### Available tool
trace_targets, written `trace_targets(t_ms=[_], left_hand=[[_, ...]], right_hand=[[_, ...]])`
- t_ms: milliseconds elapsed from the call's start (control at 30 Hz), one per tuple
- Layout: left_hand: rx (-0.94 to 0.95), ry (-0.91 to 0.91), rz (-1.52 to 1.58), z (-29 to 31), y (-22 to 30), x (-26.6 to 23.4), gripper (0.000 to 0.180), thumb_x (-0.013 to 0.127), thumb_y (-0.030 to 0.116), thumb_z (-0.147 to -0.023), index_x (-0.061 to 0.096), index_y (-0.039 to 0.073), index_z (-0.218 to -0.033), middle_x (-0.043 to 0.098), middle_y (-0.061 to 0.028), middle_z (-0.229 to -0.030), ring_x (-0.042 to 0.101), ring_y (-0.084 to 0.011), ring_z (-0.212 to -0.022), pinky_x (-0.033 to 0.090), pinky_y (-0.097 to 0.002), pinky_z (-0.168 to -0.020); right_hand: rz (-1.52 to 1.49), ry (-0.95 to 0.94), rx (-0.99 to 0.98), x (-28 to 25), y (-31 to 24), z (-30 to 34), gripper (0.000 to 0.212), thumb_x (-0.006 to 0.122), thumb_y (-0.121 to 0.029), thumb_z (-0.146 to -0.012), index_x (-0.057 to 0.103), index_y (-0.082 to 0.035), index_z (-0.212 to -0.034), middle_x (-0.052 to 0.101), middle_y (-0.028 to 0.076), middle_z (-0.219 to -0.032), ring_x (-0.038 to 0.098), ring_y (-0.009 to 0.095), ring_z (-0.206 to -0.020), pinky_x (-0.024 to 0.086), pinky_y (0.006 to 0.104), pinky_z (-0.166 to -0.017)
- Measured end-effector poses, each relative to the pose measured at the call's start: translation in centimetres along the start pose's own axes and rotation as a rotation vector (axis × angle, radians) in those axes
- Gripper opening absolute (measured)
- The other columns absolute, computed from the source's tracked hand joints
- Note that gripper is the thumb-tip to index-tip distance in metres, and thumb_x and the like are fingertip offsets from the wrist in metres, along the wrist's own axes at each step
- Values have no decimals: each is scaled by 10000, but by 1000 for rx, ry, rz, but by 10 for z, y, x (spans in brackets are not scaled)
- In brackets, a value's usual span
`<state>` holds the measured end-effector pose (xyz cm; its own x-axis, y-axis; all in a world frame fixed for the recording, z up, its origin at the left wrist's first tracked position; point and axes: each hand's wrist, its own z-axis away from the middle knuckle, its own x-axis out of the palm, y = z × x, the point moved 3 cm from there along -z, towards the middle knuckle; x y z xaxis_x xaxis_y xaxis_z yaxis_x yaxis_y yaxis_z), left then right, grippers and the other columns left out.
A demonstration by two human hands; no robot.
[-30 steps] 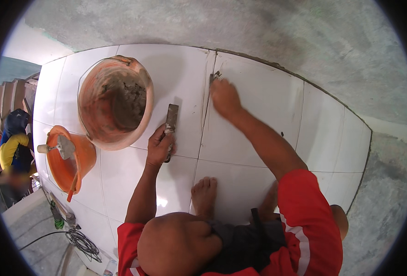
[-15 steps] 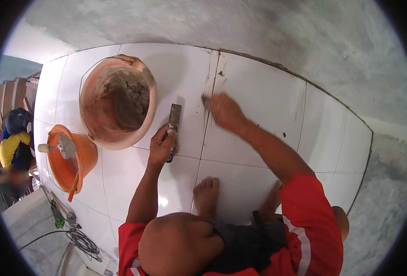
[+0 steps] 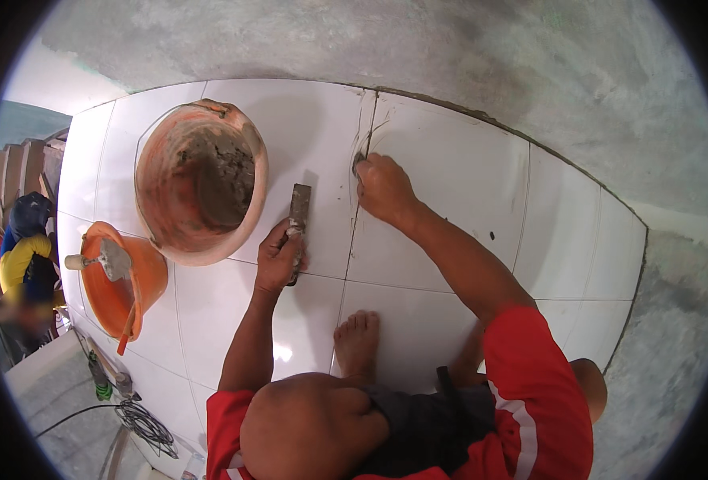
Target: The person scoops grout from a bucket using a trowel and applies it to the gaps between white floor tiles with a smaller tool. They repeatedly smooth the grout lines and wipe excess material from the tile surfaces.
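Observation:
My left hand (image 3: 276,258) is closed around a narrow flat mortar-smeared trowel (image 3: 299,210), held above the tiles beside the large bucket. In my right hand (image 3: 384,188) a small dark scraper (image 3: 358,163) is pinched, its edge at the joint between two white floor tiles (image 3: 442,152); my fingers hide most of it. Grey smears and crumbs lie along that joint. The large orange bucket (image 3: 256,204), crusted inside with grey mortar, stands to the left of my left hand.
A smaller orange bucket (image 3: 152,264) holds a trowel (image 3: 116,261) across its rim. Coiled black cable (image 3: 146,424) lies at lower left. A bare grey wall (image 3: 418,40) borders the tiles. At far left, a person in yellow and dark clothing (image 3: 26,260) bends near wooden boards. My bare foot (image 3: 358,344) rests on the tiles.
My right hand has shifted slightly up and left, bringing the scraper to the joint. Fresh curved smears show on the tile near the wall. My left hand stays nearly in place.

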<state>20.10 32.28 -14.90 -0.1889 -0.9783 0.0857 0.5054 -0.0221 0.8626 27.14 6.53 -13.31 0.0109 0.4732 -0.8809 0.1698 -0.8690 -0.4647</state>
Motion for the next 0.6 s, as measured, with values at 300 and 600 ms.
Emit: trace_targets(t_ms=[300, 600], left_hand=[[-8, -28, 20, -3, 5, 9, 352, 535, 73, -979, 563, 11, -1325, 601, -36, -764, 559, -103, -578, 487, -275, -518], [-9, -14, 27, -1, 4, 9, 347, 535, 72, -979, 568, 29, -1321, 583, -36, -774, 568, -111, -587, 478, -276, -508]], right_hand=[[63, -57, -68, 10, -11, 44, 39, 613, -32, -771, 585, -10, -788, 588, 171, -886, 579, 368, -840, 507, 477, -731], [56, 119, 97, -41, 36, -16, 146, 621, -82, -801, 672, -31, -928, 623, 189, -947, 607, 377, -942, 511, 486, -829]])
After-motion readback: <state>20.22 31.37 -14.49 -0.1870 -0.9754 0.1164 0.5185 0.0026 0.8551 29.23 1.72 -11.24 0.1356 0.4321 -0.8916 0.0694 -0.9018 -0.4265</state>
